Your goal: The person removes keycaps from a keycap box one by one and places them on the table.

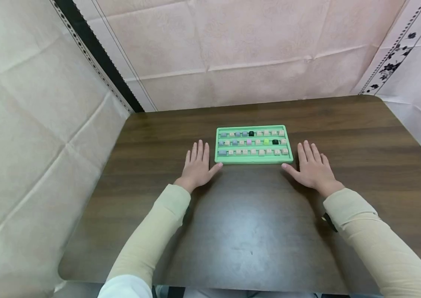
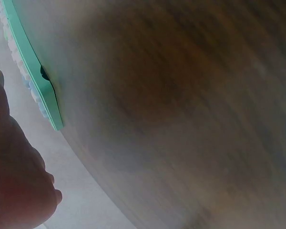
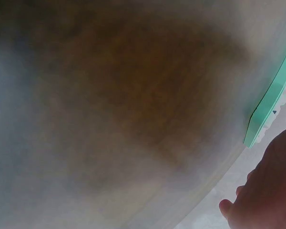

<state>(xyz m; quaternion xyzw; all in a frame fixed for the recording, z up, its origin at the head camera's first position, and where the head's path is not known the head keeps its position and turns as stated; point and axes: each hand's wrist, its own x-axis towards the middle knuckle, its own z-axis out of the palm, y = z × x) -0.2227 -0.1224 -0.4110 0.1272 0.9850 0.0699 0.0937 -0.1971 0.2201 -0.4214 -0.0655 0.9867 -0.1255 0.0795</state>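
Observation:
A light green tray (image 1: 254, 162) lies on the table, holding three rows of small keycaps (image 1: 249, 142), mostly white with some blue-grey, black, pink and lime ones. My left hand (image 1: 197, 166) rests palm down just left of it, fingers straight and thumb spread toward its near left corner. On the other side, my right hand (image 1: 313, 169) lies flat with fingers extended, thumb pointing at the near right corner. Neither hand holds anything. The left wrist view shows the tray's green side (image 2: 33, 62) beyond the hand; the right wrist view catches its other end (image 3: 267, 105).
The dark wooden table (image 1: 251, 231) has rounded corners. Pale cloth with printed borders hangs behind it (image 1: 255, 49) and along both sides. A dark band (image 1: 98, 54) runs down between cloths at the back left.

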